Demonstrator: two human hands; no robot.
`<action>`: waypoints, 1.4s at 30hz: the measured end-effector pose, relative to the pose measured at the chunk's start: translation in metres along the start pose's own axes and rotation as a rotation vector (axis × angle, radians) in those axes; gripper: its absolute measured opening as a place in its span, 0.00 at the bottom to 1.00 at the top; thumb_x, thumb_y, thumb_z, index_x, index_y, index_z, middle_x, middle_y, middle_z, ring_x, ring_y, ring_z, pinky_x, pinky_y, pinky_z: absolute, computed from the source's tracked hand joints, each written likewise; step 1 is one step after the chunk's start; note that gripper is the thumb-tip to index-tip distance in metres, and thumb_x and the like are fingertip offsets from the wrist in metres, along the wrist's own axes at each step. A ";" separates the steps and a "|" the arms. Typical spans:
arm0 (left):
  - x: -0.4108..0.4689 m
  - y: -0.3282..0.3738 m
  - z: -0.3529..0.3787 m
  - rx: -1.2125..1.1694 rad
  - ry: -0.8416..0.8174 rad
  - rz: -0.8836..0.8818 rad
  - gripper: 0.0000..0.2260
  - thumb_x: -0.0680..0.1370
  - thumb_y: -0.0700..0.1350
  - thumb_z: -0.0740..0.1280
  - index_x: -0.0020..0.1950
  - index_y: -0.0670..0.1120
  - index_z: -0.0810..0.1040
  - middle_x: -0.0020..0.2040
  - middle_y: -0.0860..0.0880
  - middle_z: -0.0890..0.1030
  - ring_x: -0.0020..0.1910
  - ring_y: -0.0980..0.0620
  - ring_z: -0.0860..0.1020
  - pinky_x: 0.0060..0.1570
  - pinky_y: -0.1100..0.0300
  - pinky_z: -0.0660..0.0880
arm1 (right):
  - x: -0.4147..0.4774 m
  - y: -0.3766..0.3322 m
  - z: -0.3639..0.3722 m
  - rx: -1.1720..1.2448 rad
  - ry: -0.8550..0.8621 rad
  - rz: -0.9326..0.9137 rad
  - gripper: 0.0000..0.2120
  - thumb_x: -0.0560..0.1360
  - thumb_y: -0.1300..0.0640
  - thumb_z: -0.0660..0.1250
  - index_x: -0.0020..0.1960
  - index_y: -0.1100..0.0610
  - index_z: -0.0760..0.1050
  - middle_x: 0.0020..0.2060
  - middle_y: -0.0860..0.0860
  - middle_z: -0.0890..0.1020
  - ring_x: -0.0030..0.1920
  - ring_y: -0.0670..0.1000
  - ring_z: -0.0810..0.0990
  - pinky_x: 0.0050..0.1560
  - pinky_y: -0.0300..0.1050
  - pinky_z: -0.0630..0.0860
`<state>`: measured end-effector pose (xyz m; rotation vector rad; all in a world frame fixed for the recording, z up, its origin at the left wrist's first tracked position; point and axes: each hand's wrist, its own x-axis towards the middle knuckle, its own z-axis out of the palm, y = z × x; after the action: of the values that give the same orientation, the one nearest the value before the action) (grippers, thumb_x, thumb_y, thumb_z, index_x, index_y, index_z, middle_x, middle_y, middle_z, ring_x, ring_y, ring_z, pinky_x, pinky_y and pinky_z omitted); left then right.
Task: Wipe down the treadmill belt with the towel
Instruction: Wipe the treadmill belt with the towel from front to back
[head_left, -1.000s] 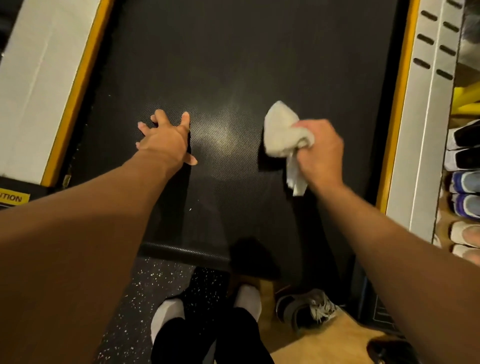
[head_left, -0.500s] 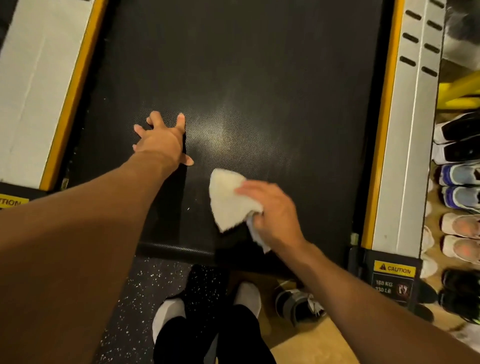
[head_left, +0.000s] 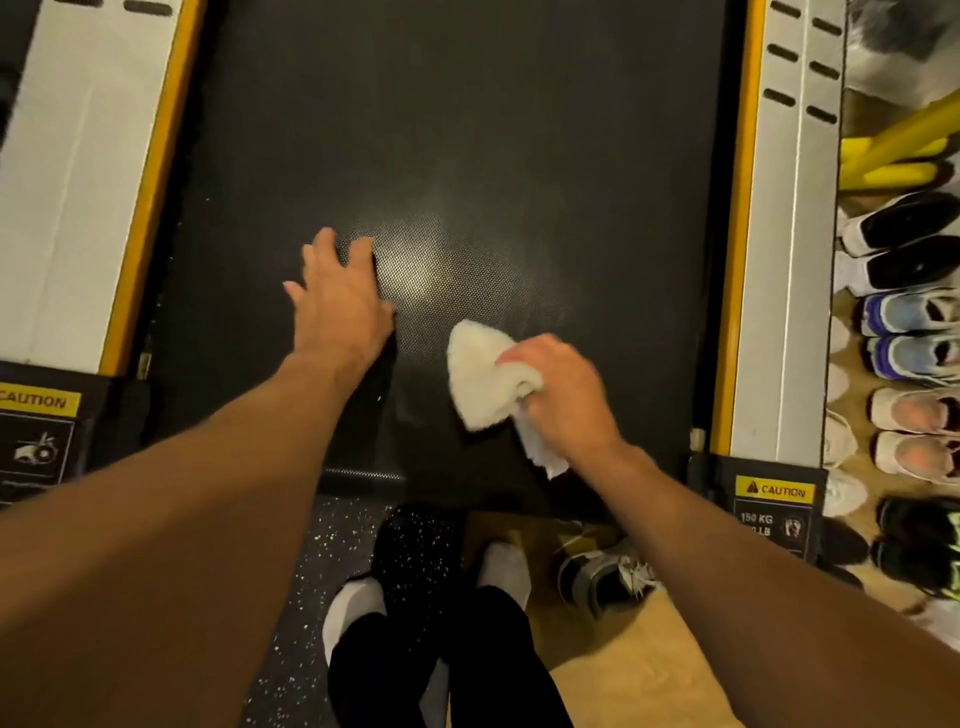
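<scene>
The black treadmill belt (head_left: 467, 130) fills the middle of the view, with a shiny patch near its centre. My right hand (head_left: 563, 395) grips a bunched white towel (head_left: 483, 374) and presses it on the belt near the rear edge, right of centre. A loose tail of the towel hangs below my wrist. My left hand (head_left: 337, 296) rests flat on the belt with fingers spread, to the left of the towel and apart from it.
White side rails with yellow edges (head_left: 737, 234) flank the belt on both sides. Caution labels (head_left: 774, 491) sit at the rear corners. Several pairs of shoes (head_left: 909, 322) line the floor at right. My feet in white socks (head_left: 353, 608) and a grey sneaker (head_left: 602, 571) are behind the belt.
My right hand swept the towel from the upper right of the belt down toward the rear edge, then slightly right. My left hand stayed planted, its fingers shifting a little.
</scene>
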<state>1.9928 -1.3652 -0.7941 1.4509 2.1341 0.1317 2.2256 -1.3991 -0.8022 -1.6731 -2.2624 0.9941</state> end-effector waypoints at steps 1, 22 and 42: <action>-0.009 0.005 0.005 0.014 0.006 0.072 0.29 0.76 0.44 0.70 0.75 0.48 0.63 0.77 0.39 0.54 0.75 0.37 0.56 0.71 0.33 0.53 | 0.004 0.012 -0.010 0.006 0.100 0.088 0.18 0.66 0.68 0.66 0.52 0.54 0.81 0.50 0.55 0.80 0.52 0.57 0.78 0.51 0.41 0.70; -0.010 0.034 0.036 0.375 -0.383 0.080 0.41 0.75 0.50 0.71 0.79 0.55 0.47 0.78 0.36 0.41 0.76 0.31 0.44 0.69 0.29 0.53 | -0.040 0.072 -0.049 -0.302 0.179 0.455 0.25 0.72 0.60 0.71 0.68 0.50 0.70 0.64 0.54 0.71 0.61 0.56 0.70 0.61 0.51 0.73; -0.028 0.002 0.015 0.107 -0.209 0.122 0.26 0.79 0.37 0.64 0.76 0.48 0.63 0.78 0.41 0.54 0.75 0.37 0.58 0.71 0.40 0.61 | -0.063 -0.006 0.008 -0.092 -0.209 0.005 0.20 0.71 0.68 0.67 0.60 0.53 0.76 0.59 0.50 0.75 0.58 0.54 0.71 0.58 0.51 0.72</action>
<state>2.0096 -1.3925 -0.7948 1.5826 1.9096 -0.0870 2.2400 -1.4597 -0.7891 -1.6824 -2.4710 1.1314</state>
